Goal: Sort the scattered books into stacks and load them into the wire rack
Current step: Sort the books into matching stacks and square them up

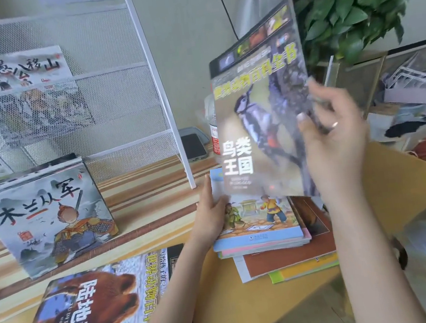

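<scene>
While a glossy bear book (96,315) lies flat at the near edge of the wooden tabletop (251,304), my left hand (210,215) rests with straight fingers on a stack of thin picture books (266,232) by the right edge. My right hand (335,143) grips a blurred bird book (263,117) upright above it. Farther back, the white mesh wire rack (107,99) holds one book.

bird book (260,118) upright above a book stack (264,235); wire rack (86,101) holds one book (21,69).
</scene>
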The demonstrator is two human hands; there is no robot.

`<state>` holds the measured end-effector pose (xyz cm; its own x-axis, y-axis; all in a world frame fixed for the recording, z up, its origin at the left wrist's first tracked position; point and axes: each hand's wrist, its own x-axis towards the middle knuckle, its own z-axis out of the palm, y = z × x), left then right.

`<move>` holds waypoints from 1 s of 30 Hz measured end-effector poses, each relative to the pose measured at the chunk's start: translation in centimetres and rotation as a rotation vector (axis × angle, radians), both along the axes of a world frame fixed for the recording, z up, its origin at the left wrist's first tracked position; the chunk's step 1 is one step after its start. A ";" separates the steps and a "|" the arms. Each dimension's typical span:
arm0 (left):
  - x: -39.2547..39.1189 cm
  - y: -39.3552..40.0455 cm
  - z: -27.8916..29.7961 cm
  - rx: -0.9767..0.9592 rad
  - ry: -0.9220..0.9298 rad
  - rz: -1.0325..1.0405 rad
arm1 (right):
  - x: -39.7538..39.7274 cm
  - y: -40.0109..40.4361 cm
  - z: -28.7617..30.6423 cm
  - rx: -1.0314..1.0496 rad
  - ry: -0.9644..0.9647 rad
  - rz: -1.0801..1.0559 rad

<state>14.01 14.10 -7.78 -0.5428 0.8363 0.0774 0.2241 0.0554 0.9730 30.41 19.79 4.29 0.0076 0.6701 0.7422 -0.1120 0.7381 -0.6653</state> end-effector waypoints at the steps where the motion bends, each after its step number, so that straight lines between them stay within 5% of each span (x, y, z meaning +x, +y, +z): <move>1: 0.3 -0.4 0.4 0.070 -0.048 0.031 | -0.5 0.0 -0.4 -0.060 0.010 0.057; 3: -0.5 -1.6 1.9 0.254 -0.284 0.110 | -1.1 0.1 -1.4 -0.218 0.078 0.122; 6: -3.5 -4.3 4.5 0.443 -0.921 -0.061 | -1.2 0.3 -3.1 -0.424 0.097 0.221; 7: -4.1 -5.5 5.4 0.423 -0.922 -0.116 | -1.5 0.4 -3.7 -0.474 0.062 0.266; 13: -4.3 -12.1 6.5 0.220 -0.105 0.219 | -6.6 -2.0 -6.9 -0.504 -0.415 0.405; 17: -5.3 -19.5 4.4 0.290 -0.084 0.274 | -11.7 -5.0 -8.4 -0.338 -0.706 0.466; 20: -6.6 -23.2 3.4 0.212 -0.082 0.652 | -14.9 -6.9 -8.9 -0.307 -0.871 0.561; 22: -8.1 -25.2 2.6 0.051 -0.091 0.872 | -16.6 -8.2 -9.4 -0.279 -1.005 0.627; 25: -9.5 -27.4 1.2 -0.326 0.132 0.925 | -18.8 -10.2 -11.0 -0.201 -1.188 0.580; 28: -9.4 -28.2 0.1 -0.333 0.177 0.905 | -19.3 -11.5 -12.2 -0.208 -1.187 0.535; 30: -9.9 -28.6 -0.1 -0.141 0.024 0.927 | -18.9 -11.4 -12.2 -0.348 -1.007 0.606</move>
<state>4.11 -14.50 -7.83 -0.9969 0.0734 0.0276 0.0510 0.3390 0.9394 11.55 8.36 -7.93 -0.8483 0.5293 0.0173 0.3026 0.5112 -0.8044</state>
